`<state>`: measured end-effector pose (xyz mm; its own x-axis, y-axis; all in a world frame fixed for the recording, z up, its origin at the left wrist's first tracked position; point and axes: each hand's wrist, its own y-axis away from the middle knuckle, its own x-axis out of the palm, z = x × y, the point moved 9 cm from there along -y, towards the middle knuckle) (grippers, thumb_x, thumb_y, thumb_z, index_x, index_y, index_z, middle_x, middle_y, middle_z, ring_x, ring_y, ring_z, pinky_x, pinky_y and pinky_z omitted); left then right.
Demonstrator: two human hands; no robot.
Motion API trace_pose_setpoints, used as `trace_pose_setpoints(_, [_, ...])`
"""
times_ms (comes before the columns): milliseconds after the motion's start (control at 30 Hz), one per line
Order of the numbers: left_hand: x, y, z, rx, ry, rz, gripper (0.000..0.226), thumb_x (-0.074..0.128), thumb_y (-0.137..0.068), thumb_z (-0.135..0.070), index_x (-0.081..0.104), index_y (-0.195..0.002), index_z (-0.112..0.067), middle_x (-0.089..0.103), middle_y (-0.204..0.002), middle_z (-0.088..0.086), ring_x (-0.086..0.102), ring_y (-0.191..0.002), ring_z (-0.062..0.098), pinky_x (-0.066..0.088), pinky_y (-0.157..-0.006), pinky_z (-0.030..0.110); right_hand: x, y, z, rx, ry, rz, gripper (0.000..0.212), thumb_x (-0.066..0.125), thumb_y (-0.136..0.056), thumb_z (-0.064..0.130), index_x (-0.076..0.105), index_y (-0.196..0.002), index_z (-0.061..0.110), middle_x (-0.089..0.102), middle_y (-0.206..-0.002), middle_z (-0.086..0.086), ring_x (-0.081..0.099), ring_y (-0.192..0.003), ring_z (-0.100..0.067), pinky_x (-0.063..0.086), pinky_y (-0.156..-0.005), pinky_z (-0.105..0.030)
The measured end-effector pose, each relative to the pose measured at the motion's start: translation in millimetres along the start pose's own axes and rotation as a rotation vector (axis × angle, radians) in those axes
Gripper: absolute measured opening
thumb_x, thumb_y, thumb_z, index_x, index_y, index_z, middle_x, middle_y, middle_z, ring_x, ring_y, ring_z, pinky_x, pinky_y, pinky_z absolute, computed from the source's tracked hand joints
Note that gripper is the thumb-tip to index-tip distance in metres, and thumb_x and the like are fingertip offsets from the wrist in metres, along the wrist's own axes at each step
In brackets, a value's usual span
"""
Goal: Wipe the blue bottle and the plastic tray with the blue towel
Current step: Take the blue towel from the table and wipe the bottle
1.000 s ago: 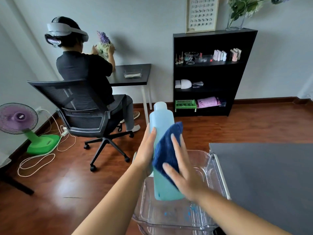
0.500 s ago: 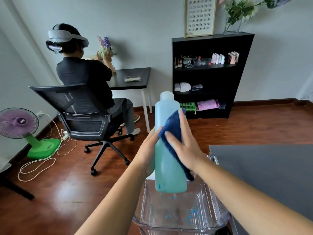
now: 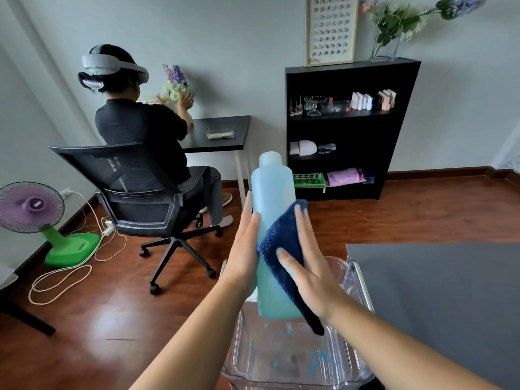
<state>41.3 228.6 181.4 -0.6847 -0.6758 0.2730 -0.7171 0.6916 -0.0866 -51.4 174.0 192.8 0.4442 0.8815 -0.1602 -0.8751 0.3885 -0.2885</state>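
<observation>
A wooden floor fills most of the view, and a grey table takes up the lower right. A black shelf stands against the far wall, with small bottles and boxes on its boards. To the left a person wearing a headset sits in a black office chair at a small black table, back to the camera. A fan with a green base stands on the floor at the far left.

Nearest the camera, just beside the grey table's left edge, is the clear plastic tray. The blue bottle is held nearly upright between the two hands, its base over the far end of the tray. I cannot tell whether the base touches the tray. The blue towel lies folded against the bottle's right side, one corner hanging below the bottle's base.

The left hand lies flat on the bottle's left side, fingers straight and pointing up. The right hand is spread wide, fingers straight, and presses the towel onto the bottle. Small blue specks dot the tray's floor.
</observation>
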Motion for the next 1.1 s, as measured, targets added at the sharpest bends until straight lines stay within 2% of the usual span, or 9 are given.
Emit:
trace_pose_setpoints(100, [19.0,5.8,10.3,-0.163,0.174,0.089,0.053,0.047,-0.090,-0.052,0.044,-0.140,-0.032,0.057,-0.134,0.010,0.059,-0.115,0.028,0.052,-0.087,0.041,-14.8,-32.7,17.8,-0.087,0.090,-0.044,0.067,0.047,-0.095,0.039,0.003,-0.145,0.046,-0.013,-0.158,0.018,-0.007,-0.133,0.025,0.008,-0.104,0.003])
trace_pose_setpoints(200, [31.6,13.0,13.2,-0.188,0.270,0.121,0.062,0.052,-0.089,-0.054,0.042,-0.142,-0.022,0.054,-0.135,0.019,0.058,-0.114,0.036,0.052,-0.085,0.046,-26.4,-69.9,31.7,-0.068,0.090,0.003,0.064,0.044,-0.099,0.028,0.008,-0.151,0.030,-0.002,-0.161,0.009,-0.004,-0.141,0.011,0.002,-0.117,-0.014])
trace_pose_setpoints(300, [25.6,9.6,-3.9,-0.039,0.235,0.091,0.054,0.054,-0.091,-0.040,0.042,-0.140,-0.024,0.051,-0.137,0.020,0.050,-0.121,0.043,0.043,-0.098,0.059,-21.5,-70.6,31.8,-0.004,-0.069,0.055,0.064,0.044,-0.099,0.027,0.008,-0.152,0.029,0.019,-0.157,0.012,0.019,-0.143,-0.001,0.015,-0.121,-0.035])
trace_pose_setpoints(433, [1.3,-1.2,-22.0,-0.017,0.201,-0.032,0.063,0.060,-0.081,-0.046,0.045,-0.136,-0.019,0.057,-0.127,0.020,0.060,-0.109,0.037,0.049,-0.092,0.053,2.1,-7.6,12.5,0.017,-0.245,0.152,0.069,0.054,-0.093,0.033,0.014,-0.149,0.042,0.043,-0.144,0.025,0.041,-0.132,0.002,0.040,-0.103,-0.016])
trace_pose_setpoints(567, [2.3,-6.2,-31.7,0.078,0.050,-0.037,0.045,0.050,-0.094,-0.043,0.038,-0.137,-0.046,0.057,-0.133,-0.006,0.061,-0.113,0.020,0.052,-0.090,0.040,2.6,12.0,7.5,0.033,-0.270,0.124,0.077,0.058,-0.088,0.041,0.009,-0.146,0.050,0.036,-0.147,0.030,0.037,-0.133,0.006,0.041,-0.103,-0.017])
trace_pose_setpoints(667, [3.7,-10.2,-30.0,0.086,0.021,-0.035,0.037,0.040,-0.099,-0.041,0.035,-0.130,-0.061,0.048,-0.139,-0.019,0.058,-0.116,0.007,0.053,-0.087,0.028,-6.6,-2.8,18.3,-0.027,-0.068,0.065,0.079,0.054,-0.086,0.048,0.004,-0.147,0.047,0.004,-0.157,0.027,0.011,-0.139,0.016,0.025,-0.105,-0.003])
trace_pose_setpoints(800, [26.7,-3.4,-16.4,-0.039,0.170,0.097,0.059,0.055,-0.087,-0.050,0.035,-0.142,-0.043,0.047,-0.144,0.006,0.053,-0.123,0.030,0.045,-0.099,0.050,-21.8,-45.8,33.8,-0.122,0.091,0.031,0.071,0.053,-0.095,0.028,0.009,-0.150,0.036,-0.010,-0.159,0.016,-0.006,-0.139,0.015,0.009,-0.103,0.005])
trace_pose_setpoints(967, [36.1,3.8,-29.1,0.121,0.208,0.134,0.056,0.061,-0.089,-0.031,0.039,-0.140,-0.038,0.053,-0.136,0.013,0.059,-0.111,0.036,0.052,-0.083,0.050,-30.6,-84.6,45.2,-0.027,-0.161,0.081,0.062,0.046,-0.099,0.022,0.014,-0.151,0.032,0.028,-0.155,0.008,0.028,-0.141,-0.004,0.026,-0.118,-0.031])
trace_pose_setpoints(1100, [14.7,-7.5,-44.4,0.130,0.246,0.024,0.060,0.065,-0.081,-0.032,0.044,-0.137,-0.027,0.062,-0.119,0.014,0.065,-0.099,0.030,0.055,-0.073,0.041,-8.2,-30.0,37.9,-0.027,-0.317,0.181,0.059,0.047,-0.095,0.021,0.021,-0.148,0.029,0.052,-0.135,0.026,0.047,-0.126,0.007,0.041,-0.093,-0.008])
